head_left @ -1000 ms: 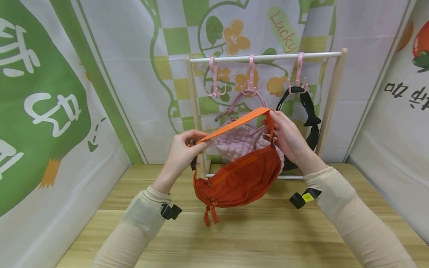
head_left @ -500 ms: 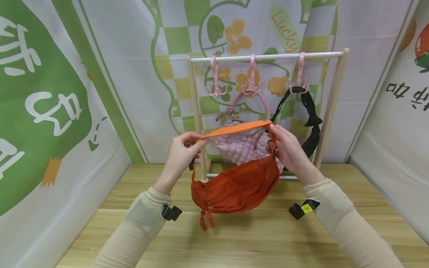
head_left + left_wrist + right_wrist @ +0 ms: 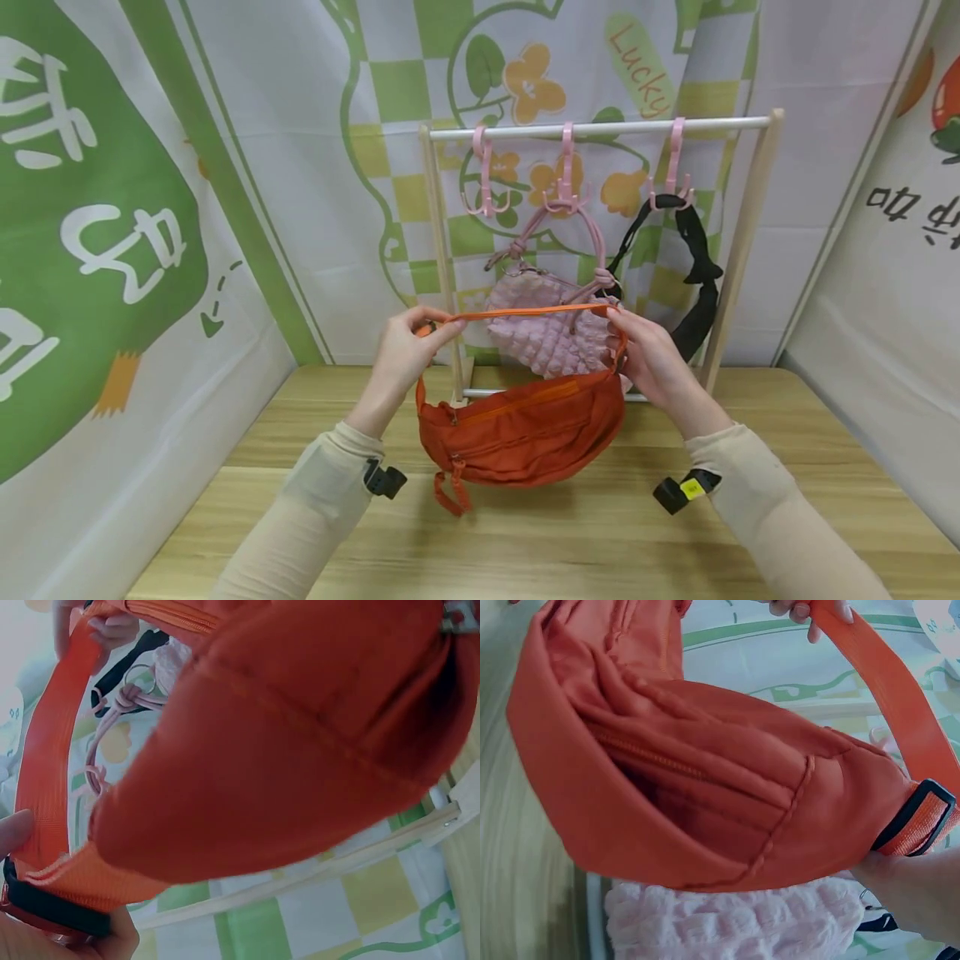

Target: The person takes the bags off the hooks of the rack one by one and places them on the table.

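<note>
Orange webbing makes up the strap (image 3: 525,313), pinched near its two ends by the fingers of the left hand (image 3: 396,354) and the right hand (image 3: 663,358), each thumb bent in against the fingers. A black left buckle (image 3: 56,905) lies by the left fingers, and a matching right buckle (image 3: 907,815) by the right. Between them the strap runs nearly level. Below it the red bag (image 3: 525,437) hangs in the air over the counter (image 3: 525,550), its left end somewhat lower, with two pull tabs (image 3: 461,487) dangling there. Dark folds show beside its zip; whether a pocket gapes cannot be told.

Behind, the pink bag (image 3: 543,325) hangs from the middle hook (image 3: 567,171) of the rack (image 3: 622,128), a black strap (image 3: 696,246) from the right hook (image 3: 676,158).

The hold looks light: should one pinch slip, that end would probably drop and tip the bag further. Moved forward carelessly, it could bump the pink bag, since the two overlap in the head view, though contact cannot be judged. The loose tabs might also snag, and a hard knock could shake the hooks.
</note>
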Tool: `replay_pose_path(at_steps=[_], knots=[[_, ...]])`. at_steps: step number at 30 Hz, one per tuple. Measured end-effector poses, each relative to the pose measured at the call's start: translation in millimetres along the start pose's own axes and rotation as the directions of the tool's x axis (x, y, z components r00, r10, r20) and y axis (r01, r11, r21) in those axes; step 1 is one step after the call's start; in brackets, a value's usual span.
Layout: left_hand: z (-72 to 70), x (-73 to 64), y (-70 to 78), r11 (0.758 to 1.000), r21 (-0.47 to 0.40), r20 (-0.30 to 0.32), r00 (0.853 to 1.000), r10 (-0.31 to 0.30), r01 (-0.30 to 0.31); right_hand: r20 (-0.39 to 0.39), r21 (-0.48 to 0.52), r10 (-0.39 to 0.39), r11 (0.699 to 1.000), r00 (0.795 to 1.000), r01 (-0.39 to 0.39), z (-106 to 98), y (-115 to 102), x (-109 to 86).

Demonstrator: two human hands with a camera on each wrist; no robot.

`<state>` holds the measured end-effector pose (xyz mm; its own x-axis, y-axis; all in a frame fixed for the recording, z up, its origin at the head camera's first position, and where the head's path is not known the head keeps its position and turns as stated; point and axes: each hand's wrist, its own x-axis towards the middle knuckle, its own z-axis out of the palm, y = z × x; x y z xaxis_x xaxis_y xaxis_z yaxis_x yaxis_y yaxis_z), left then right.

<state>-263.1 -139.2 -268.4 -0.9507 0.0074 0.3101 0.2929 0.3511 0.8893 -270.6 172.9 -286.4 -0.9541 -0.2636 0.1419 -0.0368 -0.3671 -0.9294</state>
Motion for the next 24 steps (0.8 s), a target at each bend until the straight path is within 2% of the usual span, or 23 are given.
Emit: replay_pose_path(at_steps=[4,14,17,24], knots=[[-0.9,0.3,-3.6,1.0,0.006,-0.013,1.0,0.005,-0.005,0.011,-0.023,0.009,1.0,1.0,-0.009,-5.9,4.8,-3.8],[-6.3,-4.8,-11.4,1.0,0.014,0.018,1.0,0.002,-0.002,0.066,-0.054,0.073,0.996,0.995,-0.069,-17.7,14.1,-8.9],[-8.1,-5.3,-14.6,1.0,0.013,0.027,1.0,0.004,-0.004,0.102,-0.057,0.077,0.996,0.992,-0.072,-21.5,15.5,-10.0],[-13.1,-7.6,-20.9,0.999,-0.049,0.052,0.998,0.022,-0.019,0.209,-0.045,0.092,0.995,0.974,-0.084,-31.4,16.9,-11.2]])
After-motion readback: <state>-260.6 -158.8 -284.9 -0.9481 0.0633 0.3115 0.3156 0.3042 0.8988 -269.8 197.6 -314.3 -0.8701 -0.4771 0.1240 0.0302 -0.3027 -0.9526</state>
